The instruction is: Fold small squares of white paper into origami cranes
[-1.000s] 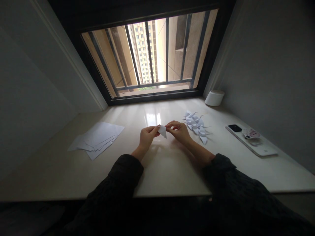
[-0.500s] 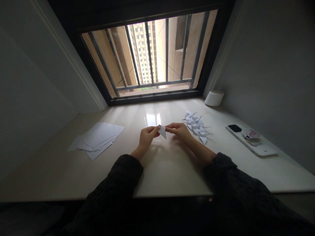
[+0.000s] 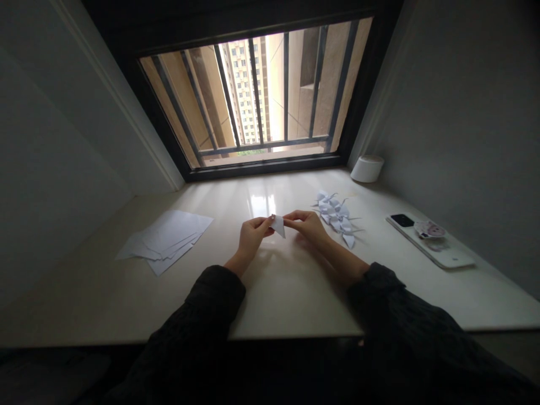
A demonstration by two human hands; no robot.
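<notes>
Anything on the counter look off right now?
Nothing looks damaged or spilled. Only the loose paper sheets off to the left look untidy, fanned unevenly rather than squared. The folded paper piece between the left hand and right hand looks intact.

No readable text is showing anywhere; the round printed sticker (image 3: 427,229) on the white phone (image 3: 447,251) is showing only a blurred picture.

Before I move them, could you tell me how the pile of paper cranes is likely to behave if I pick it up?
The paper cranes are probably very light and easily crushed, being thin folded paper with narrow points. They look loosely heaped on the glossy table, so they would likely slide apart rather than lift together.
</notes>
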